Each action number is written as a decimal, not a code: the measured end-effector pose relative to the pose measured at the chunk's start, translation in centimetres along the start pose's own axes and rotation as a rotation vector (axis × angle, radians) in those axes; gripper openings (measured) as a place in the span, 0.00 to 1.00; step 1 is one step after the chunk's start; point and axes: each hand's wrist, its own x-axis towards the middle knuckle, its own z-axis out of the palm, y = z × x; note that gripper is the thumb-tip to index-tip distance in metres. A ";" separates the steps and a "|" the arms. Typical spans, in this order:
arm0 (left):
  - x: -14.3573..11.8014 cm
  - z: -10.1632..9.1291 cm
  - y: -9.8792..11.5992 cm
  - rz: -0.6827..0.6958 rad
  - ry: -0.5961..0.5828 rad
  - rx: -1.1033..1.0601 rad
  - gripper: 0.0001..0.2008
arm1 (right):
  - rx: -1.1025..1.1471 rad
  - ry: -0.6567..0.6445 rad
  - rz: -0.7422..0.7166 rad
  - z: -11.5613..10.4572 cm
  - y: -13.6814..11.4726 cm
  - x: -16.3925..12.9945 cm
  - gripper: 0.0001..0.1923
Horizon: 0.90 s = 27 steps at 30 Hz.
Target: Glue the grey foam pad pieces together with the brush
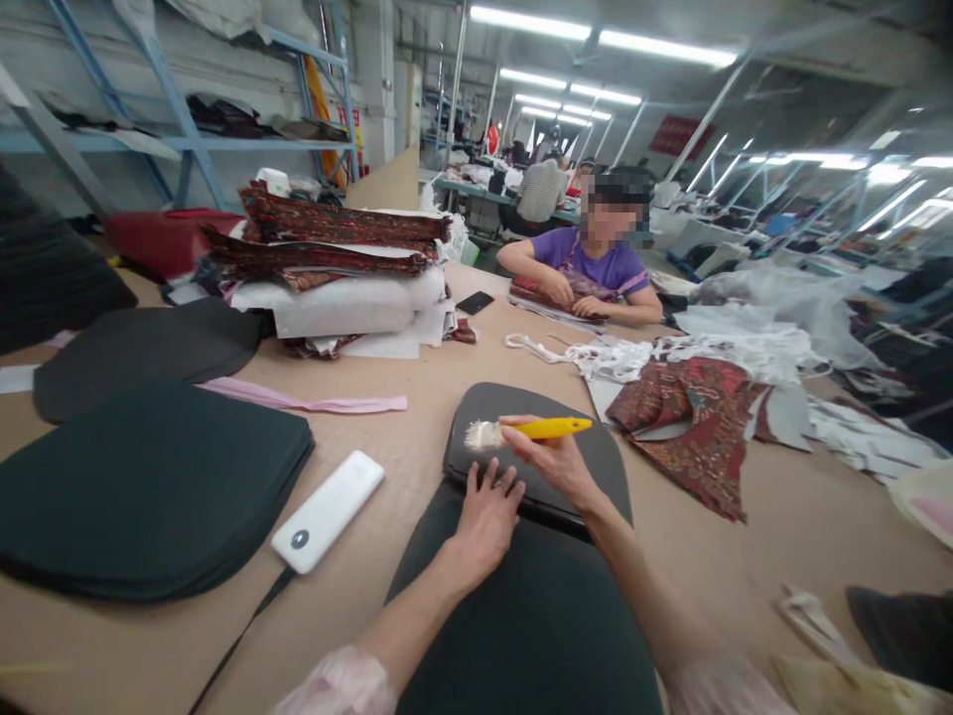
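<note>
My right hand (pixel 555 462) grips a yellow-handled brush (pixel 530 430) with pale bristles pointing left, held just above a dark rounded pad (pixel 536 437) on the table. My left hand (pixel 487 516) lies flat, fingers spread, on the near edge of that pad, where it meets a larger dark piece (pixel 536 616) nearer to me.
A stack of dark pads (pixel 141 487) lies at left, with a white power bank (pixel 328 511) and its cable beside it. Patterned red fabric (pixel 692 417), white strips and a pile of folded fabric (pixel 335 268) lie further off. A person in a purple shirt (pixel 592 268) works across the table.
</note>
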 end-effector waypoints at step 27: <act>0.9 -1.2 -0.7 -0.050 -0.114 -0.177 0.22 | -0.061 -0.132 -0.062 2.9 4.8 11.7 0.13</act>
